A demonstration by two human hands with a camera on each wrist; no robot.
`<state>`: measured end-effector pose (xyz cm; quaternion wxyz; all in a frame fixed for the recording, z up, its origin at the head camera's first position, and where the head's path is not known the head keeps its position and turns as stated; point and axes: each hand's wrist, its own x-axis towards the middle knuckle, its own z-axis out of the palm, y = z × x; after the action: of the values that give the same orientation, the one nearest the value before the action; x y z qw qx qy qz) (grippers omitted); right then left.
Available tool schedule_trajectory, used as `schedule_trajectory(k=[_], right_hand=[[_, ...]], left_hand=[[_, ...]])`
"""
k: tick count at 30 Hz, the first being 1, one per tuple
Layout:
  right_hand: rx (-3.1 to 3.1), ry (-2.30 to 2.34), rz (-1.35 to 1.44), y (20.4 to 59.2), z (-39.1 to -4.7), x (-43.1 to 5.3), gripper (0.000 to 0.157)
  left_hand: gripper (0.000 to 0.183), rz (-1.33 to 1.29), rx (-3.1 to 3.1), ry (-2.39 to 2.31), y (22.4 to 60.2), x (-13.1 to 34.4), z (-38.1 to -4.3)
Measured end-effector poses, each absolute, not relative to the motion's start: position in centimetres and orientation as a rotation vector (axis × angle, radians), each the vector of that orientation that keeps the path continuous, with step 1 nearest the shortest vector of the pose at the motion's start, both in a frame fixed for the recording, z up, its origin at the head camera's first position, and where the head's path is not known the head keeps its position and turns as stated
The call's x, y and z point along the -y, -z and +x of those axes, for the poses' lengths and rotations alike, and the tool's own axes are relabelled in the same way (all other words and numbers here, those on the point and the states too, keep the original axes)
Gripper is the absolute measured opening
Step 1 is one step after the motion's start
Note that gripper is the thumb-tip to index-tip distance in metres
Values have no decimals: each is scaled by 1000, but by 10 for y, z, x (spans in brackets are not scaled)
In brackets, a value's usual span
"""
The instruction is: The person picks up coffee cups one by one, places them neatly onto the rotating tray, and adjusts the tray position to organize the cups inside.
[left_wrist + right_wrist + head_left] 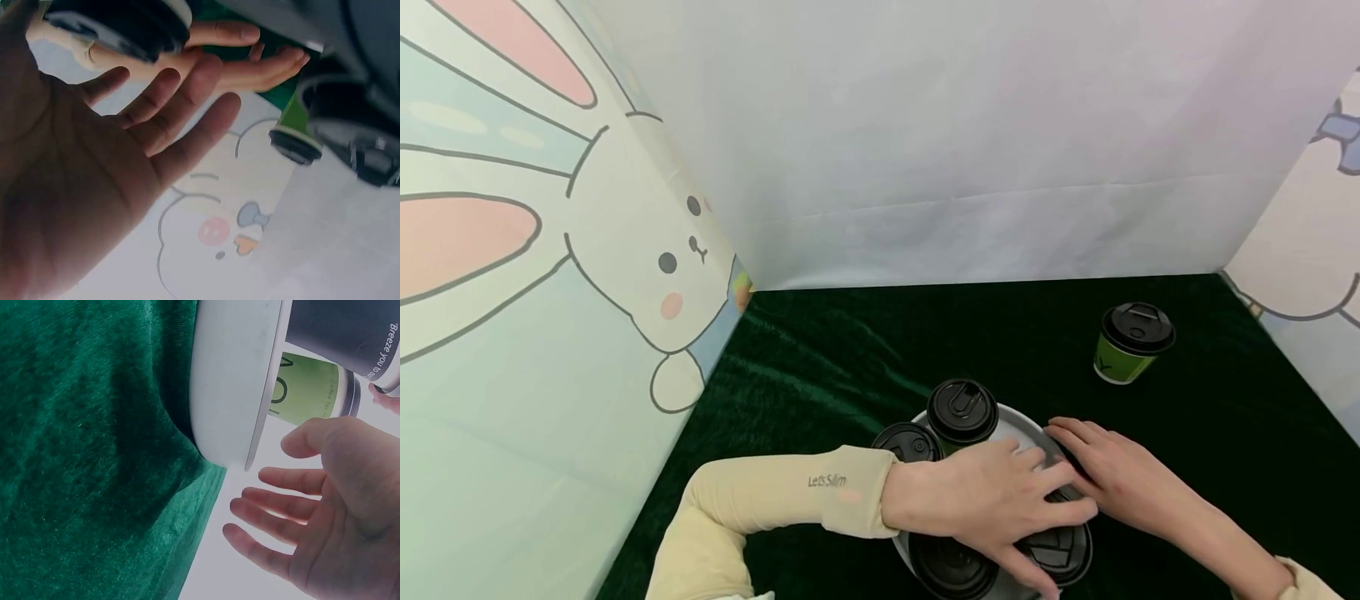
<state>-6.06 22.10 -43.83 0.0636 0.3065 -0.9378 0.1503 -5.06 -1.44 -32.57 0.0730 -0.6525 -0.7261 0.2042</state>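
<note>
A round light-grey tray (1022,421) carries several paper cups with black lids. My left hand (992,500) spreads its fingers over the tray, above the lid of the cup at the front right (1063,557). Its palm and extended fingers show in the left wrist view, with nothing in their grasp. At the tray's right rim is my right hand (1120,475), its fingertips close to the left hand's. The right wrist view has this hand's fingers loosely extended beside the tray's pale side wall (231,381). A dark printed cup (340,331) and a green cup (306,387) stand above the rim there.
Apart from the tray, a green cup with a black lid (1127,350) stands at the back right. Dark green velvet cloth (820,350) covers the table. A white backdrop (962,167) rises behind, with rabbit-printed panels (647,242) at the side.
</note>
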Motion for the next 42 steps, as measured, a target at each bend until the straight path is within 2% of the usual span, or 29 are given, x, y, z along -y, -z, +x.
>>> schedule_trajectory(k=[3,7,14,15,19,24,37,42], right_hand=[[2772,-463,1004,440,-61,-222,49],[2698,-469,1067,444,-64,-222,46],[2635,-391,1132,450,-73,-217,52],[2640,-385,1143,450,-73,-215,46],[2674,-383,1166,450,-72,-211,40],[2697,-341,1175,446,-67,-211,47],[2932,-422,1074,425,-29,-212,20],[3144,-448,1111,422,-17,-210,16]], left_hand=[[83,-1935,2262,-560,315,13,-57],[77,-1892,2352,-502,297,11,-73],[54,-1847,2286,-536,285,0,-109],[53,-1846,2292,-556,286,-2,-114],[52,-1854,2342,-566,291,-9,-131],[53,-1849,2418,-551,296,-11,-149],[54,-1797,2526,-554,300,-7,-167],[54,-1792,2545,-556,301,-8,-171]])
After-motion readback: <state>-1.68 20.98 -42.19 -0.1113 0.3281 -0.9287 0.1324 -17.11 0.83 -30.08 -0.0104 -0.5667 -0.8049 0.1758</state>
